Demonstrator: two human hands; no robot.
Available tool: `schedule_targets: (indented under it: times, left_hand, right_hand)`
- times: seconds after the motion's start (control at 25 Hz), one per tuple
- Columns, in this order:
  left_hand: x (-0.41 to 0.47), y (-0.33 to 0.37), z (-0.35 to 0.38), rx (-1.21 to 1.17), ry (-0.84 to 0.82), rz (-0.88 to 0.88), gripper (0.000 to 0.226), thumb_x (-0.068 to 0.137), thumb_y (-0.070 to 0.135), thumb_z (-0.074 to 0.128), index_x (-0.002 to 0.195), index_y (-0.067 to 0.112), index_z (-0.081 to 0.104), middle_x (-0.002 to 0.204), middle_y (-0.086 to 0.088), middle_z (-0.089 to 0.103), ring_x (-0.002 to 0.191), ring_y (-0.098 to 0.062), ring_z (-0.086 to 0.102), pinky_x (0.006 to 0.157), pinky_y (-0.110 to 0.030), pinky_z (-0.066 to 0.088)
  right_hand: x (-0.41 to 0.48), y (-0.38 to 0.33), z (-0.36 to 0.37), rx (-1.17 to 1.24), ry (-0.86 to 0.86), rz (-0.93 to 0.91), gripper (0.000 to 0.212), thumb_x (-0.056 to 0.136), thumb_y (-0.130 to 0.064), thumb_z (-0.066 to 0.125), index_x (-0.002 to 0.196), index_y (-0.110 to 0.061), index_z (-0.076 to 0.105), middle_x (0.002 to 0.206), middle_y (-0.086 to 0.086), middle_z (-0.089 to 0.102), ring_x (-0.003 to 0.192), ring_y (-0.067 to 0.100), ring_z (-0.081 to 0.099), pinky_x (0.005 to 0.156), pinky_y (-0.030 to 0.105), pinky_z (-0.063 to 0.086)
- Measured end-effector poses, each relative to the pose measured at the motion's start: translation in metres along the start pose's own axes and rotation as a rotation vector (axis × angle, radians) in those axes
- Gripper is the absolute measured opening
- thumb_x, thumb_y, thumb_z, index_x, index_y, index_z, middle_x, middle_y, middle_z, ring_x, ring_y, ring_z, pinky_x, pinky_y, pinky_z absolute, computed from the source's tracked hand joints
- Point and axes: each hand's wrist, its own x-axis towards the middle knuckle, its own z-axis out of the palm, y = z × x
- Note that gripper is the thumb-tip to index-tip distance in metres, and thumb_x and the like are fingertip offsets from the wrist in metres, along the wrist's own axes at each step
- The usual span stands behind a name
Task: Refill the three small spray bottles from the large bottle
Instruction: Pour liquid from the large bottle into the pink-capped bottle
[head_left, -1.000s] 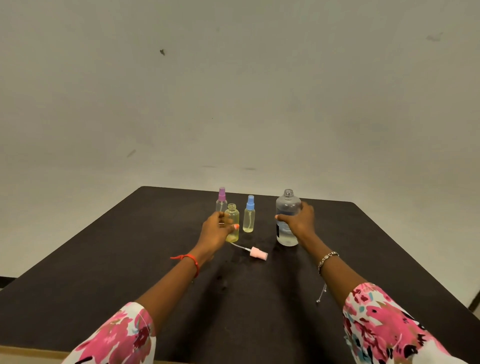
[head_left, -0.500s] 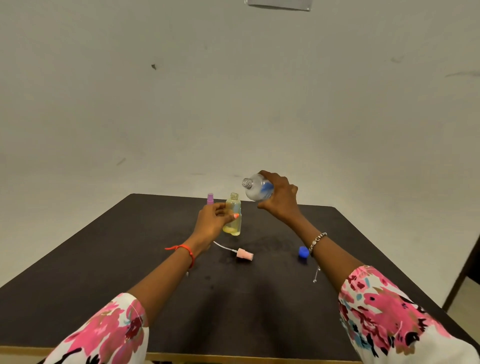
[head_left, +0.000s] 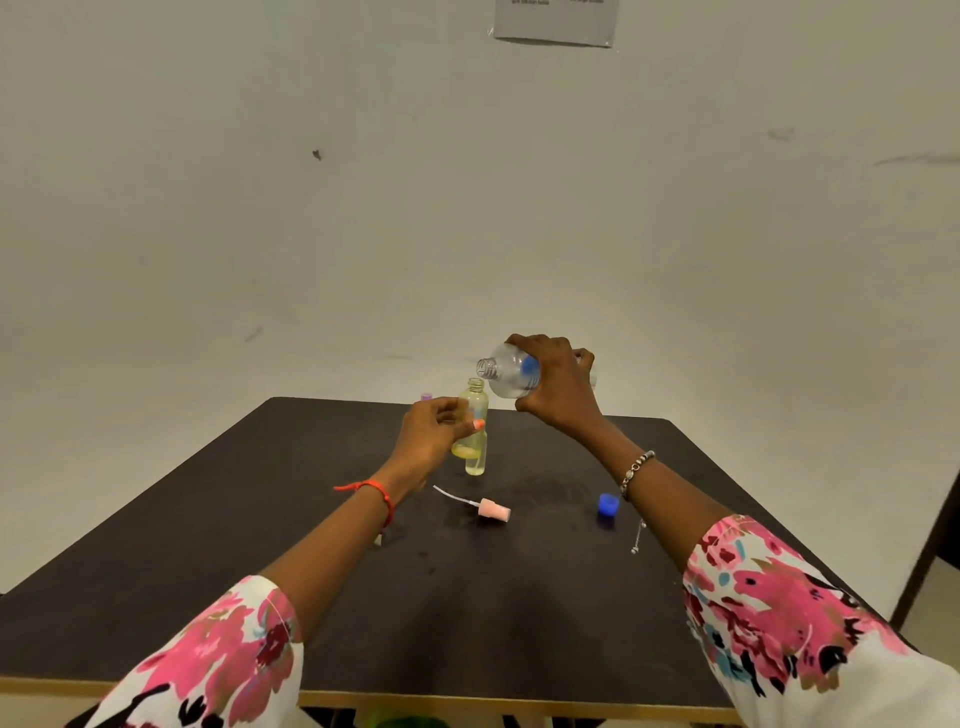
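My left hand (head_left: 434, 431) grips an uncapped small bottle (head_left: 475, 410) of yellowish liquid, lifted slightly off the black table (head_left: 260, 545). My right hand (head_left: 558, 384) holds the large clear bottle (head_left: 506, 370) tipped on its side, with its open neck pointing left just above the small bottle's mouth. Another small bottle (head_left: 476, 460) stands right behind the held one, mostly hidden. Only the purple cap of a third bottle (head_left: 426, 397) peeks out behind my left hand. A pink spray head (head_left: 493, 510) with its tube lies on the table.
A blue cap (head_left: 608, 505) rests on the table under my right forearm. A thin chain (head_left: 638, 538) hangs from my right wrist. The table's front edge runs below my sleeves, and a paper sheet (head_left: 556, 21) is taped high on the wall.
My right hand lifted the large bottle off the table and tilted it over the small bottle. My left hand stayed on the small bottle. The camera tipped upward.
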Motion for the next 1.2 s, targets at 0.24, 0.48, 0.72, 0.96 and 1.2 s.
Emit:
schedule_targets:
  times: [0.24, 0.48, 0.72, 0.96, 1.2]
  left_hand:
    - [-0.0014, 0.0008, -0.0025, 0.014, -0.008, 0.004, 0.05, 0.078, 0.013, 0.069, 0.125, 0.003, 0.053, 0.121, -0.016, 0.061, 0.111, -0.026, 0.059, 0.094, -0.038, 0.051]
    - [-0.0042, 0.0014, -0.0033, 0.015, -0.007, -0.005, 0.051, 0.078, 0.013, 0.07, 0.124, 0.003, 0.053, 0.121, -0.015, 0.06, 0.11, -0.025, 0.059, 0.091, -0.036, 0.051]
    - [-0.006, 0.002, -0.003, 0.027, -0.007, -0.016, 0.051, 0.078, 0.011, 0.07, 0.125, 0.002, 0.052, 0.123, -0.015, 0.059, 0.111, -0.025, 0.058, 0.092, -0.036, 0.05]
    - [-0.0065, 0.0014, -0.0018, 0.036, -0.006, -0.019, 0.051, 0.078, 0.012, 0.07, 0.125, 0.003, 0.052, 0.124, -0.014, 0.059, 0.111, -0.025, 0.058, 0.092, -0.036, 0.05]
    - [-0.0079, 0.0005, -0.0009, 0.026, 0.0, -0.022, 0.052, 0.077, 0.011, 0.071, 0.125, 0.002, 0.052, 0.122, -0.015, 0.059, 0.107, -0.022, 0.058, 0.091, -0.035, 0.05]
  right_hand:
    - [0.0005, -0.0037, -0.0016, -0.035, 0.024, -0.038, 0.064, 0.065, -0.014, 0.069, 0.125, -0.023, 0.049, 0.124, 0.002, 0.056, 0.118, 0.026, 0.043, 0.096, 0.045, 0.022]
    - [-0.0015, -0.0032, -0.0027, -0.052, 0.028, -0.058, 0.062, 0.067, -0.014, 0.069, 0.125, -0.022, 0.049, 0.125, 0.004, 0.055, 0.12, 0.027, 0.042, 0.1, 0.048, 0.02]
    - [-0.0033, -0.0053, -0.0052, -0.081, 0.034, -0.075, 0.061, 0.067, -0.01, 0.068, 0.124, -0.021, 0.05, 0.125, 0.004, 0.055, 0.12, 0.028, 0.042, 0.102, 0.049, 0.017]
    - [-0.0042, -0.0034, -0.0053, -0.099, 0.034, -0.081, 0.062, 0.066, -0.008, 0.067, 0.124, -0.022, 0.05, 0.124, 0.004, 0.056, 0.119, 0.029, 0.043, 0.101, 0.049, 0.018]
    - [-0.0043, -0.0034, -0.0058, -0.117, 0.029, -0.084, 0.063, 0.066, -0.007, 0.067, 0.125, -0.022, 0.05, 0.125, 0.004, 0.055, 0.12, 0.028, 0.042, 0.103, 0.049, 0.016]
